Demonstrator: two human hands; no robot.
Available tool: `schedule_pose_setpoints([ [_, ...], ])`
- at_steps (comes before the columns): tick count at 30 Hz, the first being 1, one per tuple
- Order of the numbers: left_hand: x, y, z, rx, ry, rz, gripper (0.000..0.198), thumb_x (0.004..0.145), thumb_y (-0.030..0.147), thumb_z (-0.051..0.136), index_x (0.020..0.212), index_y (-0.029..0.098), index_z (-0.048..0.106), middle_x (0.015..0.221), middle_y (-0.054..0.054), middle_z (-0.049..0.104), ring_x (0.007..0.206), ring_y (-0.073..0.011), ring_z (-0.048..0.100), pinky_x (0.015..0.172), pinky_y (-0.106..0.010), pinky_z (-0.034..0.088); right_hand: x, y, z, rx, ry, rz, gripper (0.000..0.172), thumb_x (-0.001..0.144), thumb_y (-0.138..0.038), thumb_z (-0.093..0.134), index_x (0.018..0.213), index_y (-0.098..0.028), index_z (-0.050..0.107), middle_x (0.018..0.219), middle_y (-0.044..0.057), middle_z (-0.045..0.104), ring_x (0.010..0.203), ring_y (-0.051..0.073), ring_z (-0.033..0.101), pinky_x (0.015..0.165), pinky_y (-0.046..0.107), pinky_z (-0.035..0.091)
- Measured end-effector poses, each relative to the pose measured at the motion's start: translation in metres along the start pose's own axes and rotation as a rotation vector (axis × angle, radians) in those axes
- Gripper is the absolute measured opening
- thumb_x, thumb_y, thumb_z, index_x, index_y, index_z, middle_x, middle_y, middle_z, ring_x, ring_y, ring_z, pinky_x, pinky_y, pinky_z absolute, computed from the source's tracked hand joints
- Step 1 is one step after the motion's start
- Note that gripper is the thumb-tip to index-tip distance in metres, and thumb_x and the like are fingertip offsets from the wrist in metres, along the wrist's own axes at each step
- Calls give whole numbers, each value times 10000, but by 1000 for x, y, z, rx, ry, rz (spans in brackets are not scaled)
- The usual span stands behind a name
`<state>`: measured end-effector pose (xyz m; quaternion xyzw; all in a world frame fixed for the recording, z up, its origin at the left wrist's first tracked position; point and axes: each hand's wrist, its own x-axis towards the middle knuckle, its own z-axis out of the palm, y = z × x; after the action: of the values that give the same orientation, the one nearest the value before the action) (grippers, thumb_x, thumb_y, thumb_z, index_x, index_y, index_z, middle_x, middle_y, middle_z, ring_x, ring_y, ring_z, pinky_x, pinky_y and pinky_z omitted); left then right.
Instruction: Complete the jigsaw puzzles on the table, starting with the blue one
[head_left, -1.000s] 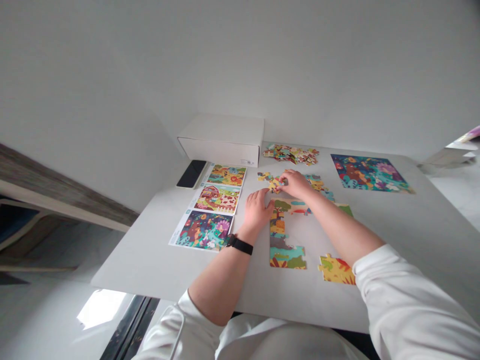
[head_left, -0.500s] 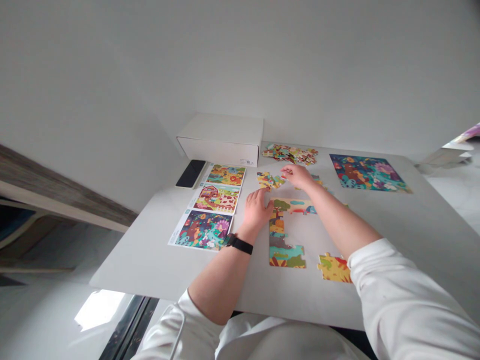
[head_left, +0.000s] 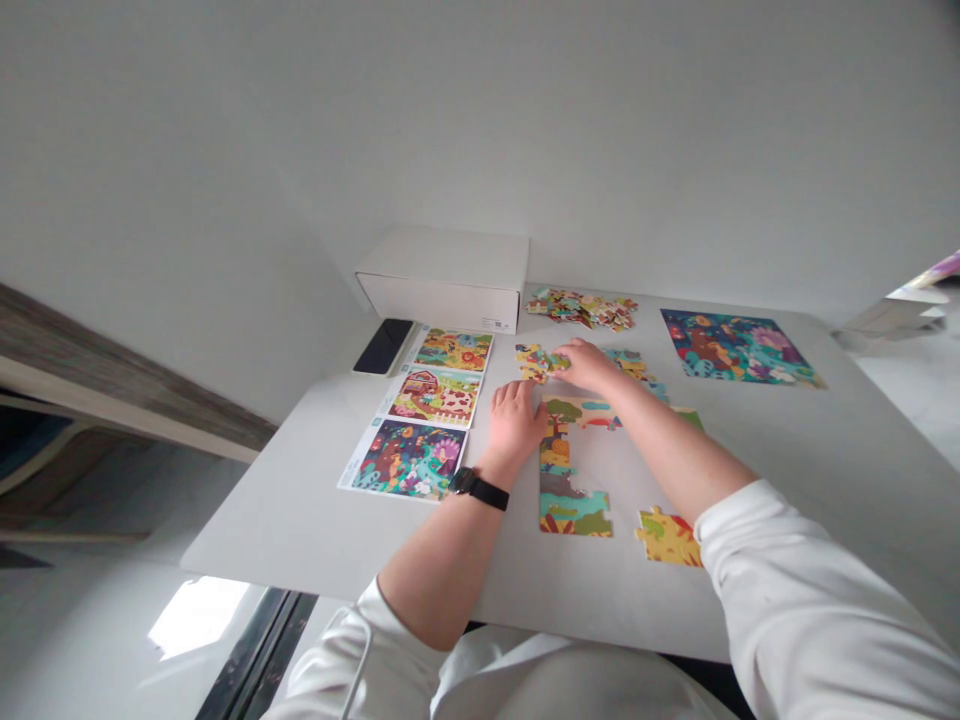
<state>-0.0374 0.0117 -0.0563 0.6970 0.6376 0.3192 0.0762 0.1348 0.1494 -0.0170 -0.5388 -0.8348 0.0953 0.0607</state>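
Near left: the left grip (head_left: pixel 514 422), with a black-strapped watch (head_left: pixel 478 488) on the wrist, rests on the worktop (head_left: pixel 300 510) just beside the assembled puzzle section. Its fingers are loosely spread and curved, and it holds nothing that shows.

Near right: a yellow-and-red puzzle section (head_left: pixel 667 537) lies by itself, well apart from both hands.

Centre: the assembled puzzle section (head_left: pixel 574 515) forms an L on the worktop, its upper end close under the right forearm.

Right grip: the right grip (head_left: pixel 589 366) reaches toward the left hand's side with its fingers pressed together. The fingertips (head_left: pixel 561 358) touch the right edge of a joined cluster of jigsaw pieces (head_left: pixel 534 362). Whether they pinch it, I cannot tell.

Handling: the pieces look like light, stiff printed card, probably not slippery. Single pieces would likely lift best by opposite edges. The joined cluster may part if raised by one end, so sliding it flat seems safer.

Beyond: more pieces (head_left: pixel 634 368) lie past the right hand, and a loose pile of jigsaw pieces (head_left: pixel 582 310) sits further on. A finished jigsaw (head_left: pixel 735 347) lies far right.

Left side: three picture sheets (head_left: pixel 409 458) lie in a row, with a black phone (head_left: pixel 384 346) and a white box (head_left: pixel 442 280) beyond.
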Motion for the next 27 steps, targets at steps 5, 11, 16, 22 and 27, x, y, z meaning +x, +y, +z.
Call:
schedule_pose_setpoints([
  [5,2,2,-4,-26,-15,-10,346,950,198,650,1295,226,654,1246,-107,752,1246,-304,645,1146,-463,465,0,-2,-3,28,1,-17,500,908,-297,808,1393,-205,735,1380,167,699,1267,308,683,1150,389,495],
  [11,0,4,-4,-46,-25,45,459,968,227,655,1425,256,617,1480,-106,680,1391,-301,578,1229,-498,397,6,0,-4,11,-31,-23,426,878,-316,838,1294,-237,790,1337,143,719,1222,305,705,1119,370,513],
  [16,-2,4,-3,-10,-49,44,458,982,285,666,1435,243,615,1463,-105,696,1401,-326,569,1259,-532,346,7,7,-4,-18,-55,-11,450,868,-310,836,1305,-216,785,1374,155,708,1224,314,702,1106,374,521],
  [22,-1,8,-8,0,-28,-14,419,972,245,656,1389,227,624,1417,-122,709,1362,-322,596,1235,-521,361,1,13,-3,6,17,-32,369,920,-149,712,1277,-208,786,1337,123,743,1187,255,712,1087,343,527],
  [27,-1,7,-10,45,-21,-64,432,960,260,665,1385,219,602,1386,-148,704,1347,-341,597,1212,-541,364,-9,11,-1,71,63,-39,400,925,-67,634,1259,-223,790,1256,98,782,1119,237,729,1050,349,546],
])
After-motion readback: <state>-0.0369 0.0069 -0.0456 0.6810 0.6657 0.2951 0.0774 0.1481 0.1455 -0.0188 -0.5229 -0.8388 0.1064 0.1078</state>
